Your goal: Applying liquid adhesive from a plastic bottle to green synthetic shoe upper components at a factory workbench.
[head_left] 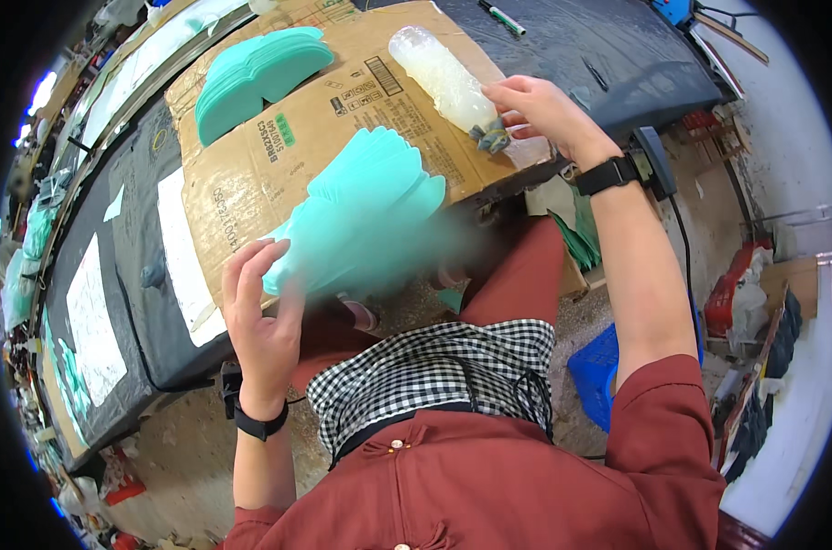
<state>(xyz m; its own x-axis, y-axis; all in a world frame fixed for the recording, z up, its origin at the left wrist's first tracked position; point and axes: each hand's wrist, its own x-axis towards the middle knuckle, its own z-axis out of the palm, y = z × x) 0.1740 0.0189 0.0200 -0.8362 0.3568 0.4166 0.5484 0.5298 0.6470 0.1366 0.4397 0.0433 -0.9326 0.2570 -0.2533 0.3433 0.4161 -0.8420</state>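
Fanned turquoise leaf-shaped sheets (366, 197) spread over the near part of a flattened cardboard box (329, 137). My left hand (262, 307) is at their narrow left end, thumb and bent fingers on either side of the stack's edge. A clear plastic bottle (434, 73) with whitish contents lies on the cardboard at the upper right. Its narrow end is wrapped in grey material with a yellow band. My right hand (549, 115) has its fingers curled against the bottle near that end; the thumb is hidden. A blur covers the fan's lower right.
A neat stack of the same turquoise sheets (260, 73) lies farther back on the cardboard. A marker (503, 16) and a thin dark tool (596, 73) lie on the dark tabletop (608, 32). Below on the right stands a blue basket (592, 371).
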